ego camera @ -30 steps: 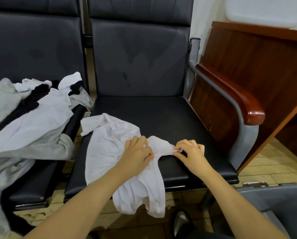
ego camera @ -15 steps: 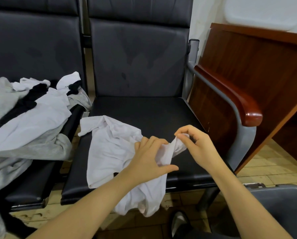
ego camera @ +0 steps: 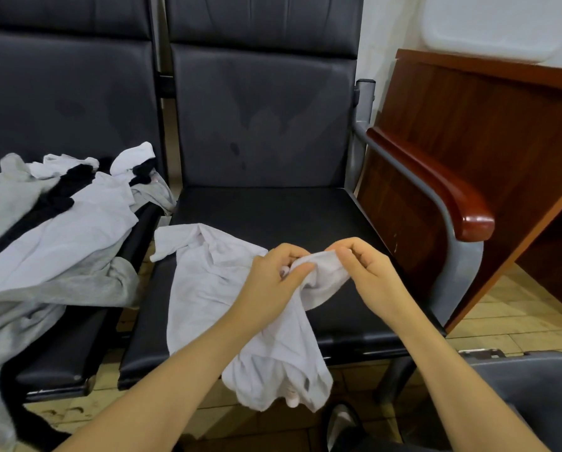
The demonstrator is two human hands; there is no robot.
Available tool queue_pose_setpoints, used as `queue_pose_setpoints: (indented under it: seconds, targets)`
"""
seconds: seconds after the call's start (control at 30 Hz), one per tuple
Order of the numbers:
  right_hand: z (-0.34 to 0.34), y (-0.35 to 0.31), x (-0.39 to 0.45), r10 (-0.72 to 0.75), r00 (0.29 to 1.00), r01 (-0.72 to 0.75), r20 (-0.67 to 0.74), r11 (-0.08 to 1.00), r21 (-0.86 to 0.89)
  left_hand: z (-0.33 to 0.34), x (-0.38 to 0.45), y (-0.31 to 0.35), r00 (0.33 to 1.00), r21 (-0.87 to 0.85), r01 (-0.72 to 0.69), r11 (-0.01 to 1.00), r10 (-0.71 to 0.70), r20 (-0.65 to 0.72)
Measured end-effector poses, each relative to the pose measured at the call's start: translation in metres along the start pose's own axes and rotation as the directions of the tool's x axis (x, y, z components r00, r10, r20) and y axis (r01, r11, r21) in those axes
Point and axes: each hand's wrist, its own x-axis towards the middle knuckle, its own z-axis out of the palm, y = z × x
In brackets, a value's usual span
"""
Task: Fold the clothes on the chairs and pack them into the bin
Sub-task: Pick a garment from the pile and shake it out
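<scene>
White shirt lies lengthwise toward the seat front; left hand and right hand pinch it

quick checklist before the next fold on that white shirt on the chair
1. Both hands on the garment: left hand and right hand both pinch the white shirt at one bunched spot: ok.
2. Shirt spread flat: crumpled, and its lower part hangs over the front edge of the chair seat: not ok.
3. Bare seat to lay it out on: the back and right of the seat are bare: ok.
4. Clothes pile kept apart: lies on the neighbouring seat, not touching the shirt: ok.
5. Bin ready: only a corner shows: cannot tell.
</scene>
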Motion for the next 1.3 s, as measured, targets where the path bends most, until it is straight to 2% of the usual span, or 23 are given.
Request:
queue_pose_setpoints:
  seconds: [0.07,0.13,0.37,0.5,0.63,0.77,0.87,0.97,1.03,1.17,1.3]
  targets:
    - [0.002,-0.005,-0.001,-0.002,0.998,0.002,0.069,1.0,0.0,-0.008,0.0,0.002,1.0,0.018,0.013,1.0,-0.012,-0.027]
    - [0.005,-0.007,-0.002,-0.003,0.995,0.01,0.1,0.997,-0.071,-0.014,0.0,0.003,0.998,0.048,0.03,0.998,-0.027,-0.054]
    - [0.018,-0.018,-0.001,-0.072,0.99,0.076,-0.119,0.997,0.027,-0.029,-0.002,0.007,0.994,0.15,0.002,0.989,0.015,-0.111]
    - [0.018,-0.023,-0.001,-0.126,0.988,0.118,-0.09,0.989,-0.093,-0.035,-0.005,0.01,0.994,0.165,0.005,0.986,0.014,-0.111]
    - [0.023,-0.026,-0.004,-0.149,0.985,0.136,-0.089,0.982,-0.134,-0.039,-0.01,0.017,0.997,0.223,0.007,0.975,0.011,-0.079]
    - [0.022,-0.033,-0.006,-0.089,0.988,0.095,-0.123,0.995,0.04,-0.041,-0.015,0.02,0.999,0.284,-0.027,0.958,0.036,-0.025]
    - [0.018,-0.036,-0.008,-0.032,0.987,0.05,-0.156,0.992,0.113,-0.043,-0.019,0.021,1.0,0.231,0.004,0.973,-0.009,0.019]
    - [0.014,-0.037,-0.01,-0.069,0.976,0.098,-0.205,0.986,0.135,-0.043,-0.022,0.026,0.998,0.277,-0.023,0.961,0.005,0.066]
    - [0.013,-0.037,-0.01,-0.108,0.969,0.128,-0.22,0.989,0.079,-0.044,-0.021,0.028,0.994,0.36,-0.087,0.929,0.056,0.096]
    - [0.013,-0.039,-0.011,-0.121,0.976,0.13,-0.183,0.991,0.041,-0.049,-0.018,0.026,0.984,0.43,-0.147,0.891,0.09,0.151]
    - [0.014,-0.044,-0.013,-0.058,0.993,0.069,-0.103,0.992,0.108,-0.066,-0.022,0.019,0.98,0.441,-0.087,0.893,-0.003,0.199]
